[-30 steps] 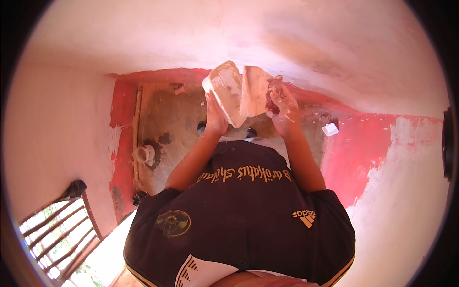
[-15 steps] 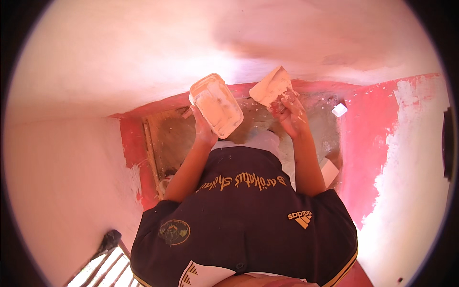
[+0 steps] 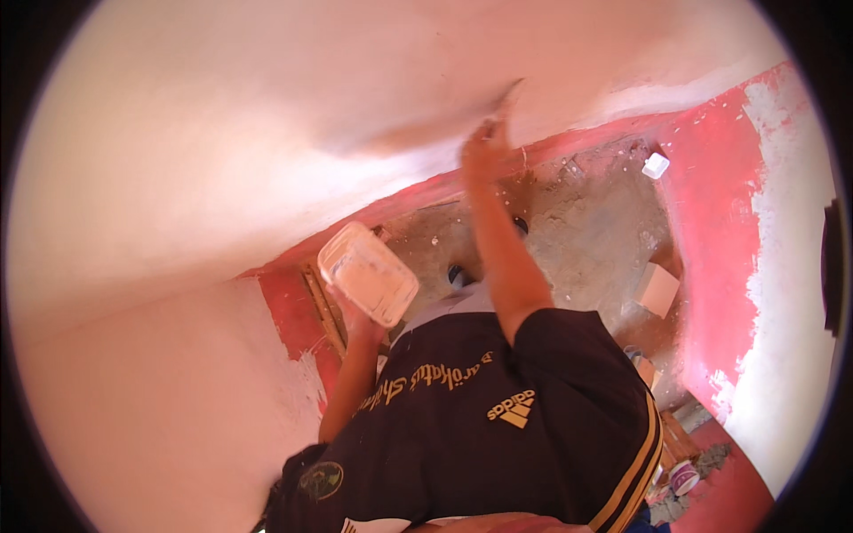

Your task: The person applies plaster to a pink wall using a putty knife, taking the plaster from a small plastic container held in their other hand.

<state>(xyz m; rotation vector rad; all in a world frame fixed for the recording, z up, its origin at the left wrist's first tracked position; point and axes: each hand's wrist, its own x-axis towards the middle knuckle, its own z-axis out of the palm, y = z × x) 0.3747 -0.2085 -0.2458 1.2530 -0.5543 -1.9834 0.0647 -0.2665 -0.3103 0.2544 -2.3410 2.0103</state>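
My left hand grips a shallow rectangular plastic tub from below. Pale putty coats its inside. My right arm reaches forward to the wall, and my right hand is closed round a flat putty scraper. The scraper shows nearly edge-on, its far edge at or very close to the wall; contact cannot be made out for certain. A smooth, slightly darker patch spreads over the wall around it. Most of the scraper's grip part is hidden by my fingers.
Red-painted lower walls border the dusty floor. A small white container lies by the right corner, and a pale box stands nearer. Wooden strips lean at left. A paint tub sits among rubble at lower right.
My right hand has swung forward and left, taking the scraper from beside the tub to the wall. The tub in my left hand has moved lower and left. My view has turned.
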